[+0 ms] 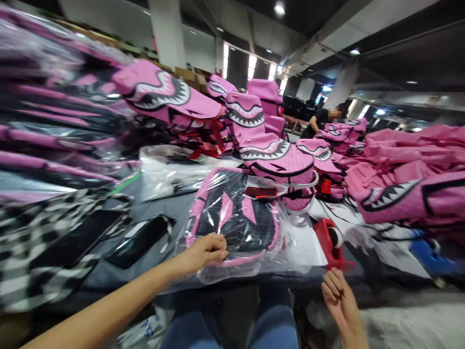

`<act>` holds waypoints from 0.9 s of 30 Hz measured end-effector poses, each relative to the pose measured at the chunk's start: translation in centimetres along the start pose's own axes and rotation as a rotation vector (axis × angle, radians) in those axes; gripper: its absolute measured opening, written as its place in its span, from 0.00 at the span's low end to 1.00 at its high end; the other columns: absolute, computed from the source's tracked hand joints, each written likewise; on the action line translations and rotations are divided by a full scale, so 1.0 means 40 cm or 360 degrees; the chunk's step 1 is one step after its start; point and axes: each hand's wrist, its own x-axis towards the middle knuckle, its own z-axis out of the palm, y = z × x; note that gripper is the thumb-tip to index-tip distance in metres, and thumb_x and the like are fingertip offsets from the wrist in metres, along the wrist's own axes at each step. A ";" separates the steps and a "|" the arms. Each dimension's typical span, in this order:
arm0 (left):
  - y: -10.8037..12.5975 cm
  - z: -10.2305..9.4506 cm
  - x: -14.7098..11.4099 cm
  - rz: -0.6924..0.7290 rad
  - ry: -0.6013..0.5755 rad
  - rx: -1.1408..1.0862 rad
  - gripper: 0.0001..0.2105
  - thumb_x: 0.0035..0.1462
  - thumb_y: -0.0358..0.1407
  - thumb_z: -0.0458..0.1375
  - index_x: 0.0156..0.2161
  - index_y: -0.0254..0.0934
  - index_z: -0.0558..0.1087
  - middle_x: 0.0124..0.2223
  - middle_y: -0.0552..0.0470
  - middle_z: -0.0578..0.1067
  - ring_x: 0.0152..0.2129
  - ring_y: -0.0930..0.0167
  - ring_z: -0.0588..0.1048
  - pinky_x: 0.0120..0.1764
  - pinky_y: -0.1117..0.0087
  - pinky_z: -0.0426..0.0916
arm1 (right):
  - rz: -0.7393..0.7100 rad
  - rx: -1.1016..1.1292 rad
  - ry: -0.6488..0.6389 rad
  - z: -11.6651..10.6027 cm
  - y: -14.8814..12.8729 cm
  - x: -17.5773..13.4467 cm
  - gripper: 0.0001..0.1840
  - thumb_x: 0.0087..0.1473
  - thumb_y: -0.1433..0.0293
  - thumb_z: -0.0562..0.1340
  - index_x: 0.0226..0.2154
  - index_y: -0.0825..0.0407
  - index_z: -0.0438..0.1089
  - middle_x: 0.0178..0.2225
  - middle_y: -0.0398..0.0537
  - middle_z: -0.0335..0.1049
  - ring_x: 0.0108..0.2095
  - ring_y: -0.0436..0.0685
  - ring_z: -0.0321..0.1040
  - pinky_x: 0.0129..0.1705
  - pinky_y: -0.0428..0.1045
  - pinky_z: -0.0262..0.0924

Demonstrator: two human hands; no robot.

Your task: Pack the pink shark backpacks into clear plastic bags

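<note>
Bagged backpack [236, 218]: pink and black, in clear plastic, flat on table [170, 208] at near edge. Left hand [207, 251]: fingers closed on its plastic. Right hand [339, 295]: empty, fingers loosely together, below table edge, near red tape dispenser [329, 242].

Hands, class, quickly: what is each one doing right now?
Left hand: closed, gripping the edge of the bagged pink backpack.
Right hand: fingers curled, holding nothing, below the red tape dispenser.

No words, brand names or numbers can be read anywhere. The only markings are printed shark-teeth mouths on the pink backpacks [269, 145], piled from ten o'clock round to three o'clock; any tags on them are too blurred to make out.
</note>
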 end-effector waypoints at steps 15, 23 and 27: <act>-0.002 -0.005 0.004 0.0027 0.0037 -0.0099 0.14 0.54 0.39 0.58 0.20 0.37 0.68 0.29 0.53 0.69 0.33 0.69 0.68 0.41 0.69 0.63 | -0.0799 -0.2096 -0.1730 0.479 -0.151 0.195 0.12 0.57 0.64 0.65 0.28 0.47 0.62 0.24 0.37 0.65 0.25 0.51 0.60 0.29 0.47 0.41; -0.030 0.000 0.015 0.0016 0.0009 -0.0098 0.13 0.54 0.35 0.59 0.20 0.37 0.67 0.29 0.54 0.70 0.32 0.70 0.69 0.39 0.69 0.63 | -0.0949 -0.1680 -0.1014 0.351 -0.093 0.163 0.12 0.62 0.59 0.60 0.32 0.47 0.61 0.26 0.39 0.64 0.26 0.52 0.60 0.29 0.46 0.52; -0.028 -0.003 0.017 0.0041 0.0018 -0.0003 0.15 0.58 0.35 0.59 0.20 0.37 0.68 0.28 0.54 0.70 0.32 0.70 0.70 0.40 0.69 0.63 | -0.0906 -0.1997 -0.1335 0.406 -0.087 0.091 0.13 0.55 0.65 0.69 0.31 0.48 0.63 0.31 0.40 0.67 0.31 0.53 0.65 0.32 0.46 0.49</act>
